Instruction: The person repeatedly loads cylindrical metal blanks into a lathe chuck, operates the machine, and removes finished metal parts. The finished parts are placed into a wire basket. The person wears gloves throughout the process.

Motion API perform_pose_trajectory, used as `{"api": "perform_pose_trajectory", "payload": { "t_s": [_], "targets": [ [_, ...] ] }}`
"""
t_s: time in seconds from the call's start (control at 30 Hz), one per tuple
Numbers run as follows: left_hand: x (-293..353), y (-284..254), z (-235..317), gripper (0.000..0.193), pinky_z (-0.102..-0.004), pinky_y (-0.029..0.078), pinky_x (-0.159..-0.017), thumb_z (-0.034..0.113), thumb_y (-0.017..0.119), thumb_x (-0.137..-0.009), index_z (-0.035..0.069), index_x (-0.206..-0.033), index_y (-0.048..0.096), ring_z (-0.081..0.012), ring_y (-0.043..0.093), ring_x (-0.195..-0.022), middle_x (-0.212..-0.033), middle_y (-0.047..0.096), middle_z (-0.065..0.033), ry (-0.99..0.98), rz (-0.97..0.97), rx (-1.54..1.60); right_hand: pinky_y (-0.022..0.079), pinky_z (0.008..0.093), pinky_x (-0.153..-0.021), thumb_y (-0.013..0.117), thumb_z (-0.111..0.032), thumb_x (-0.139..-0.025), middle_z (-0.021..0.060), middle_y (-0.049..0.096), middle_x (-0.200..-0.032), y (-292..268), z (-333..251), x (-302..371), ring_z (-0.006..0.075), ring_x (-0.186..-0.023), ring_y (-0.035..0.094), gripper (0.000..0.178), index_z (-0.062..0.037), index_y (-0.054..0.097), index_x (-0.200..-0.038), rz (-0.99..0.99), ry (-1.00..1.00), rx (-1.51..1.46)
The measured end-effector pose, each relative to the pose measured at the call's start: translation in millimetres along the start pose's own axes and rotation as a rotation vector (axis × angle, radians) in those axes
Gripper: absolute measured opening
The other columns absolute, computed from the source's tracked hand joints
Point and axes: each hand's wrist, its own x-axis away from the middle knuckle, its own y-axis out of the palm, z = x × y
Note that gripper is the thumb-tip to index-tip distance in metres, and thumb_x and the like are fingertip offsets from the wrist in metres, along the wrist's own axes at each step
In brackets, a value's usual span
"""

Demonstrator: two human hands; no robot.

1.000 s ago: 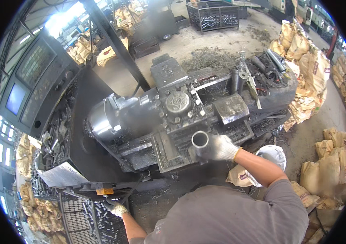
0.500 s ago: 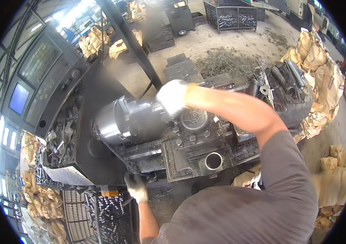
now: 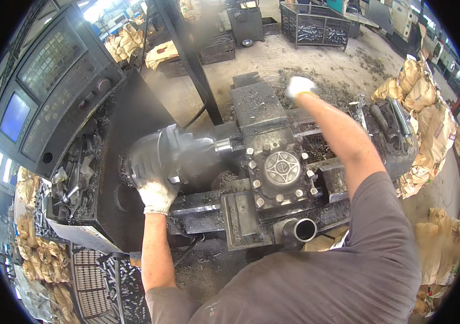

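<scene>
My left hand [image 3: 153, 175], in a glove with a dark front and white cuff, lies against the metal lathe chuck [image 3: 171, 148]. Its fingers look stretched over the chuck's near left side. Blurred metal reaches from the chuck toward a short shiny cylinder [image 3: 223, 146] beside the tool turret [image 3: 282, 170]. That turret has a round star-patterned cap and several bolts around it. Beyond the turret, my right hand [image 3: 300, 86] is in a white glove, raised over the machine's far side. Motion and glare smear its fingers; I cannot make out anything in it.
A control panel [image 3: 51, 81] with a lit screen stands left. Metal bars and tools [image 3: 389, 121] lie on the machine's right end, near brown paper sacks [image 3: 430, 121]. An open pipe end [image 3: 304, 230] juts toward me. Small metal parts [image 3: 132, 294] fill a bin lower left.
My left hand has risen from below the machine's near edge onto the chuck. My right hand has left the area between chuck and turret, moving right and farther away. The turret sits farther right in view.
</scene>
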Motion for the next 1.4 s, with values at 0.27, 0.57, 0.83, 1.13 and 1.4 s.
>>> {"api": "perform_pose_trajectory", "payload": {
  "t_s": [0.27,0.57,0.83,1.13,1.4],
  "targets": [
    [-89,-24,-35,0.084,-0.0487,0.051,-0.115,0.023,0.09,-0.062,0.007,-0.14,0.062,-0.0403,0.064,-0.129,-0.138,0.067,-0.0195,0.008,-0.443,0.282,0.061,0.0448,-0.087,0.088,-0.05,-0.075,0.021,0.08,-0.113,-47,-192,105,0.031,-0.101,0.078,0.066,0.0022,0.077,-0.114,-0.728,-0.772,-0.084],
    [-41,4,-20,0.068,-0.0614,0.037,-0.121,0.032,0.071,-0.082,-0.001,-0.141,0.061,-0.0516,0.055,-0.134,-0.142,0.062,-0.0275,0.039,0.162,0.296,0.063,0.0479,-0.086,0.094,-0.038,-0.076,0.0137,0.078,-0.115,10,-208,68,0.0298,-0.096,0.077,0.059,-0.007,0.076,-0.123,-1.269,-0.504,-0.297],
    [-21,8,-22,0.069,-0.0623,0.037,-0.12,0.038,0.067,-0.088,-0.003,-0.142,0.059,-0.0536,0.054,-0.133,-0.141,0.062,-0.0289,0.073,0.258,0.219,0.061,0.0421,-0.071,0.086,-0.038,-0.073,0.0196,0.079,-0.089,-34,-131,90,0.0313,-0.079,0.076,0.045,-0.002,0.078,-0.099,-0.598,-0.918,0.139],
    [-7,7,-26,0.069,-0.0622,0.034,-0.122,0.041,0.069,-0.09,-0.004,-0.141,0.06,-0.0528,0.051,-0.136,-0.143,0.06,-0.0296,0.066,0.232,0.123,0.063,0.0445,-0.092,0.09,-0.031,-0.072,0.0248,0.076,-0.115,-104,-38,162,0.0358,-0.102,0.078,0.075,-0.0013,0.061,-0.135,0.207,-0.188,-0.698],
    [86,-69,96,0.096,-0.0445,0.042,-0.121,0.042,0.073,-0.101,-0.002,-0.169,0.022,-0.031,0.053,-0.146,-0.156,0.053,-0.0191,-0.304,0.014,1.872,0.062,0.0487,-0.078,0.08,-0.014,-0.073,0.0182,0.067,-0.119,-168,-172,371,0.0373,-0.093,0.073,0.066,-0.0061,0.06,-0.135,0.337,-0.583,-0.313]
  ]
}}
